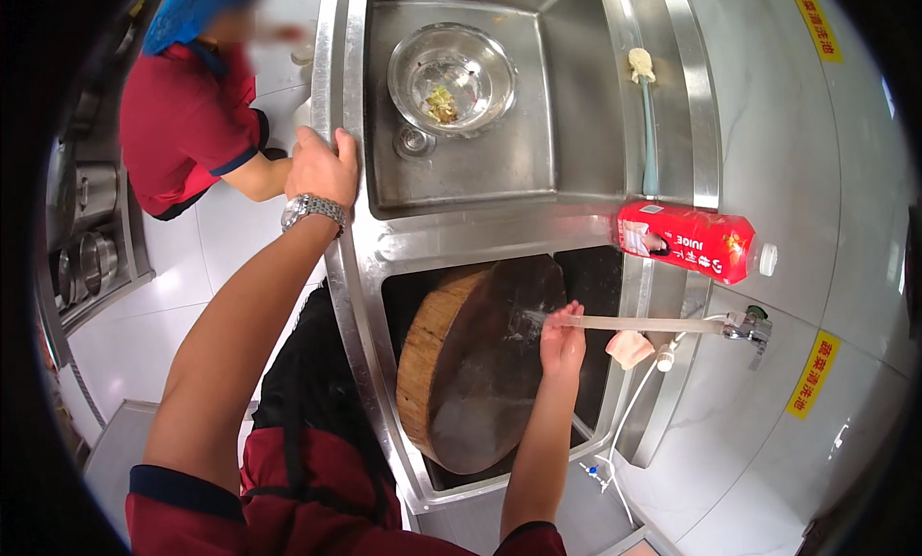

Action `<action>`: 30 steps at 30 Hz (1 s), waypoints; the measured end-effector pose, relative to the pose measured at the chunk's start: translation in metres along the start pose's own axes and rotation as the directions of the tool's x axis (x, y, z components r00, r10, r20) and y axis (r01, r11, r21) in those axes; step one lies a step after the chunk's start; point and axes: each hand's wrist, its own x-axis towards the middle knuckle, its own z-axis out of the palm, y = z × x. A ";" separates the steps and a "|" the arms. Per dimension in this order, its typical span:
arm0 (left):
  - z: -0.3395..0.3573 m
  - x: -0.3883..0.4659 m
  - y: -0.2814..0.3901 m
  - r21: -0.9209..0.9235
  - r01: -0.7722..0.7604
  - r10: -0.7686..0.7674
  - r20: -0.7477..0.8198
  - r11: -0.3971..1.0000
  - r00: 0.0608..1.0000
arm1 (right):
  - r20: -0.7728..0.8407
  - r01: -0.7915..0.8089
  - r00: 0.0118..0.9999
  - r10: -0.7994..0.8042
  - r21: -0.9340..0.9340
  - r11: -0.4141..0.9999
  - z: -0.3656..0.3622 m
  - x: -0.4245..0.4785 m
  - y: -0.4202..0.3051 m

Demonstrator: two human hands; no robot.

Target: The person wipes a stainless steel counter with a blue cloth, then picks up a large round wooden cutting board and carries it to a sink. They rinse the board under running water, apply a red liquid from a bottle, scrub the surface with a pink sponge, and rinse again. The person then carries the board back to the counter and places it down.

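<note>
My left hand [324, 163], with a metal watch at the wrist, straddles the front rim [357, 174] of the stainless steel sink, thumb on top and fingers at the outer edge. At the other basin, my right hand [564, 340] has its fingers around the end of a pale hose [648, 325] that runs from the wall tap [748, 327]. Water leaves the hose and splashes on a thick round wooden chopping block [497, 383], which stands tilted in the dark basin. Its broad face is wet; the bark-coloured side [425, 369] faces me.
A steel bowl [490, 88] with food scraps lies in the upper basin, beside a drain strainer [414, 142]. Along the back ledge are a long-handled brush [650, 138], a red juice bottle [684, 240] and a pinkish cloth [630, 348]. A co-worker [180, 117] crouches at the left.
</note>
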 end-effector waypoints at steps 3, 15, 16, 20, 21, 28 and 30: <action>-0.004 0.000 -0.001 0.000 0.021 -0.021 0.011 1.000 1.000 | -0.030 -0.070 0.997 0.067 -0.129 0.989 0.028 0.013 0.012; -0.004 -0.002 0.009 -0.001 0.015 -0.015 0.034 1.000 0.999 | 0.185 -0.104 0.981 0.057 0.255 0.961 -0.001 0.025 0.016; -0.005 -0.002 0.006 0.000 0.025 -0.025 0.035 1.000 0.999 | 0.159 -0.046 0.987 0.018 0.176 0.983 0.003 0.012 0.025; -0.006 -0.002 0.009 -0.017 0.056 -0.055 0.063 0.998 0.997 | 0.212 0.437 0.889 -0.406 -0.661 0.611 0.045 -0.079 0.097; -0.006 -0.001 0.006 -0.019 0.054 -0.053 0.053 0.998 0.997 | 0.403 0.500 0.843 -0.357 -0.832 0.242 0.053 -0.113 0.107; -0.009 -0.001 0.001 -0.014 0.078 -0.077 0.054 0.997 0.996 | 0.450 0.399 0.886 -0.113 -0.863 -0.309 -0.040 -0.221 0.086; -0.011 -0.001 -0.003 -0.020 0.083 -0.082 0.050 0.996 0.995 | 0.347 0.277 0.922 -0.172 -0.901 -0.334 -0.085 -0.187 0.068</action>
